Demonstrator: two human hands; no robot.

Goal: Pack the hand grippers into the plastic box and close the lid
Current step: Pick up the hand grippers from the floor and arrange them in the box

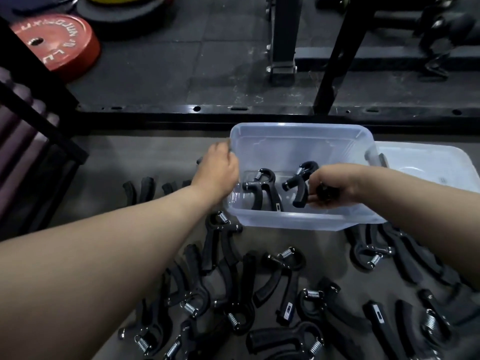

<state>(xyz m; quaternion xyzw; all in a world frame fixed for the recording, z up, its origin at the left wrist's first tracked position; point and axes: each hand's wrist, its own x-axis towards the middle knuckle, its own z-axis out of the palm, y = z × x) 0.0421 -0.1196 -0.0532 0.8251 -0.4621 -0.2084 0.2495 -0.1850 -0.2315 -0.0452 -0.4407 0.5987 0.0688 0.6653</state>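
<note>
The translucent plastic box (298,219) — round-cornered, thin-walled, uncovered — sits on the grey floor (155,157). Inside it the right hand (337,184) curls its fingers round a black hand gripper (298,189) with a steel coil spring. A second gripper (262,188) lies just left of it. The left hand (217,166) is at the box's left rim — its grasp cannot be told. The lid (428,162) lies just right, and loose grippers (283,281) crowd the near floor.

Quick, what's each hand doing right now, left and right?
Left hand: holds the plastic box by its left rim.
Right hand: holds a hand gripper inside the box.
</note>
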